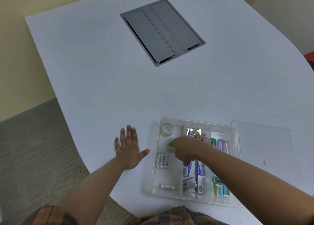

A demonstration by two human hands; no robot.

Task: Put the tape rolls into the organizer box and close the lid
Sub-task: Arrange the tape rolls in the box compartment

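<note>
A clear plastic organizer box (237, 160) lies open on the white table, near its front edge. One clear tape roll (167, 128) sits in the box's far-left compartment. My right hand (184, 150) reaches into that same compartment, fingers pinched on a second clear tape roll (168, 144) just below the first. My left hand (130, 147) rests flat on the table, left of the box, fingers spread. The clear lid (265, 139) lies flat on the table to the right of the box.
Other compartments hold batteries (162, 160), binder clips (195, 133), small boxes and tubes. A grey cable hatch (162, 32) is set into the table farther back. The table edge curves past my left arm, with carpet below.
</note>
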